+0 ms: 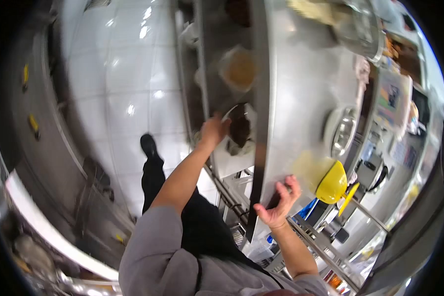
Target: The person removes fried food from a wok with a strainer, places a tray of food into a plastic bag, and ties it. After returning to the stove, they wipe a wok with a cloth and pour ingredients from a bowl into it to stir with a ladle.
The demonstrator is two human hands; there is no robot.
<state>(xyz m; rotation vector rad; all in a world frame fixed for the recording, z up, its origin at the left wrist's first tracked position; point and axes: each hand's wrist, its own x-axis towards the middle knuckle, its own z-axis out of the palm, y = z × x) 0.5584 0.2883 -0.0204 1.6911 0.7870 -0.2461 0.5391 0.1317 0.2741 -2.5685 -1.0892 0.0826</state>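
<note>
My left hand reaches to the shelf below the counter, at the rim of a pale container with dark brown contents. Blur hides its fingers, so I cannot tell whether they grip the rim. Near the edge of the steel counter is my right hand, its fingers bent and apart with nothing between them. Farther over the counter, to the right of that hand, is a yellow plastic bowl-like item. Another container, with light brown contents, sits farther along the shelf.
A steel bowl stands on the counter, and a large metal bowl lies at its far end. A clear lidded box is beyond. White floor tiles run along the left, beside steel cabinets.
</note>
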